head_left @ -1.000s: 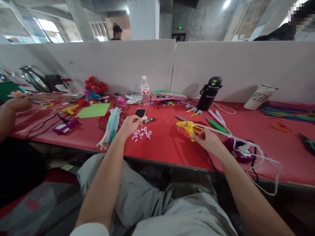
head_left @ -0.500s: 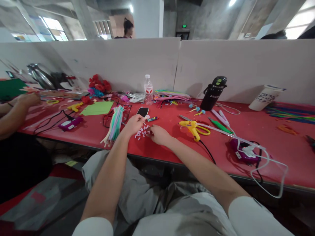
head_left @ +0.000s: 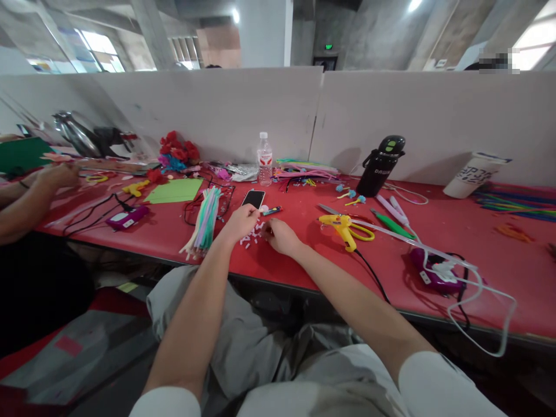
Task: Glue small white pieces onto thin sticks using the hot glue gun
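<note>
Pieces point(head_left: 248, 238) lie beneath curled right hand point(head_left: 280, 236), grip unclear; something pale is apparently pinched by left hand point(head_left: 243, 222).

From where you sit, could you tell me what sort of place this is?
Probably a shared craft workshop: a yellow glue gun, pastel fuzzy pipe cleaners and small pale-pink cut pieces lie on the red tabletop.

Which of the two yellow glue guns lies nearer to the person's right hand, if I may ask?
The glue gun beside the yellow-handled scissors is nearer; the other glue gun lies farther left, by the light green paper.
</note>
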A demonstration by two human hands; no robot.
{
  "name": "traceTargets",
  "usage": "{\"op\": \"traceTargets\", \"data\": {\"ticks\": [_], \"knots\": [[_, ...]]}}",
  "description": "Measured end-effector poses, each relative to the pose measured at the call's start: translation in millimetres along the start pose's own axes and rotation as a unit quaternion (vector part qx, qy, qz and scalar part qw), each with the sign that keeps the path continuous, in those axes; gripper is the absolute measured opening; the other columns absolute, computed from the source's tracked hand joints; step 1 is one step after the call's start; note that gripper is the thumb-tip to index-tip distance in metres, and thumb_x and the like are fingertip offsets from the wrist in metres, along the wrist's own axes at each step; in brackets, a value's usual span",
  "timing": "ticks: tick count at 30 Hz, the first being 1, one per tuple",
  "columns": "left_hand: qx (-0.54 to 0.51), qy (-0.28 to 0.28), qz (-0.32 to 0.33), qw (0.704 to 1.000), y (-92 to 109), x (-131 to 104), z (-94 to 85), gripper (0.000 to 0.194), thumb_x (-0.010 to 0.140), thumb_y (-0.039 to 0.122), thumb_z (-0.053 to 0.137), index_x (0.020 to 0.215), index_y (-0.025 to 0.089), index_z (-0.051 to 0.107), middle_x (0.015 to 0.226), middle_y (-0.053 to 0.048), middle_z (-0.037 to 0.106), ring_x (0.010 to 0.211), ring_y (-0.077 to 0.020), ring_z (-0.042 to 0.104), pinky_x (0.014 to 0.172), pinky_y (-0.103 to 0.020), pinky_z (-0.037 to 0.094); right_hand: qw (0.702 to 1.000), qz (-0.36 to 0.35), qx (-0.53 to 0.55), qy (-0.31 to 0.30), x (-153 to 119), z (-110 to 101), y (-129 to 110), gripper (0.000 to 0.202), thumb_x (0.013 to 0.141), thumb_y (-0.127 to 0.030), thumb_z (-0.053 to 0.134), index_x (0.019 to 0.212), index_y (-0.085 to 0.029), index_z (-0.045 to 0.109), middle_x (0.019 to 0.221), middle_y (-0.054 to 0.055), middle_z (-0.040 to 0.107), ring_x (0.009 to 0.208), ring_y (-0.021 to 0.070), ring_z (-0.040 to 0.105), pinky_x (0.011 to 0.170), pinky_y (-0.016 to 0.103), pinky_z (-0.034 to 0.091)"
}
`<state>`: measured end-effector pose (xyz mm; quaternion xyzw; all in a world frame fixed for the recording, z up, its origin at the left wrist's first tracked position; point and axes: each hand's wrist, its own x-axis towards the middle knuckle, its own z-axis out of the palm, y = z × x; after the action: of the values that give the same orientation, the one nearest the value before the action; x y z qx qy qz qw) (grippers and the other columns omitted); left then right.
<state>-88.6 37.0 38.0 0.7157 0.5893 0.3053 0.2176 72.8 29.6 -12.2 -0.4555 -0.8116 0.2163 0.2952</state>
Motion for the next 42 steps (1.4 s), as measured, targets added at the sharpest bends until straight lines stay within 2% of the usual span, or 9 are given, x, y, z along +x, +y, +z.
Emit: {"op": "traceTargets", "data": {"ticks": [3,6,9,13,18,25,29,36,42], "knots": [[-0.001,0.005,-0.004,1.0,6,-3,8.0,0.021,0.09,0.033,0.048,0.075,0.019,0.052,0.069,-0.001,0.058,0.064,-0.0167,0.052,0.06,-0.027,0.033,0.998,-0.001,0.066,0.006,-7,-16,3,0.011,0.088,-0.016,0.056,0.08,-0.016,0.063,0.079,0.004,0.065,0.072,0.0146,0.055,0.07,0.027,0.041],[-0.037,0.016,-0.012,0.999,14,-7,22.6,0.02,0.092,0.033,0.046,0.079,0.019,0.051,0.071,-0.001,0.056,0.065,-0.0163,0.051,0.06,-0.027,0.034,0.993,0.009,0.117,0.03,-20,-34,8,0.019,0.091,-0.029,0.055,0.077,-0.017,0.06,0.073,0.001,0.062,0.068,0.0137,0.052,0.067,0.026,0.04],[-0.117,0.007,-0.008,0.993,20,-10,41.4,0.021,0.095,0.034,0.043,0.08,0.019,0.048,0.07,0.0,0.054,0.062,-0.0148,0.051,0.06,-0.026,0.036,0.985,0.005,0.148,0.086,-33,-47,15,0.028,0.092,-0.041,0.053,0.077,-0.018,0.059,0.071,0.0,0.058,0.064,0.013,0.047,0.063,0.026,0.037],[-0.202,-0.021,0.012,0.979,24,-15,62.1,0.021,0.098,0.038,0.039,0.086,0.021,0.045,0.067,0.002,0.051,0.058,-0.0131,0.048,0.057,-0.026,0.036,0.963,0.034,0.213,0.161,-43,-51,20,0.034,0.09,-0.049,0.053,0.078,-0.018,0.06,0.067,-0.001,0.055,0.061,0.0126,0.045,0.061,0.026,0.038],[-0.226,-0.033,0.034,0.973,28,-20,70.1,0.026,0.099,0.042,0.039,0.086,0.021,0.046,0.065,0.002,0.051,0.055,-0.0119,0.044,0.056,-0.026,0.035,0.945,0.052,0.261,0.192,-43,-50,16,0.039,0.086,-0.055,0.056,0.08,-0.018,0.063,0.067,0.0,0.057,0.06,0.0128,0.046,0.061,0.027,0.04],[-0.258,-0.035,0.048,0.964,35,-23,72.8,0.025,0.099,0.042,0.038,0.088,0.021,0.046,0.066,0.003,0.048,0.057,-0.0121,0.044,0.057,-0.026,0.035,0.938,0.061,0.281,0.195,-42,-48,14,0.04,0.084,-0.057,0.058,0.076,-0.018,0.062,0.065,0.0,0.056,0.058,0.0128,0.046,0.06,0.027,0.041],[-0.251,-0.023,0.051,0.966,35,-24,75.8,0.029,0.1,0.045,0.037,0.084,0.021,0.044,0.067,0.002,0.048,0.057,-0.0123,0.044,0.057,-0.027,0.035,0.935,0.064,0.308,0.166,-41,-45,19,0.042,0.084,-0.06,0.057,0.074,-0.019,0.059,0.062,-0.001,0.054,0.057,0.0127,0.046,0.058,0.026,0.04],[-0.279,-0.044,0.063,0.957,34,-25,81.2,0.033,0.099,0.048,0.038,0.081,0.021,0.042,0.065,0.002,0.046,0.056,-0.0119,0.041,0.057,-0.027,0.035,0.895,0.062,0.43,0.098,-39,-39,24,0.042,0.084,-0.06,0.058,0.079,-0.018,0.059,0.067,0.001,0.062,0.061,0.0123,0.054,0.062,0.026,0.044],[-0.222,-0.012,0.044,0.974,35,-24,79.6,0.03,0.1,0.041,0.036,0.079,0.021,0.041,0.065,0.001,0.046,0.056,-0.0126,0.042,0.057,-0.028,0.034,0.927,0.062,0.35,0.123,-43,-47,24,0.038,0.082,-0.055,0.062,0.081,-0.017,0.065,0.066,0.0,0.06,0.059,0.0111,0.049,0.06,0.026,0.041]]}}
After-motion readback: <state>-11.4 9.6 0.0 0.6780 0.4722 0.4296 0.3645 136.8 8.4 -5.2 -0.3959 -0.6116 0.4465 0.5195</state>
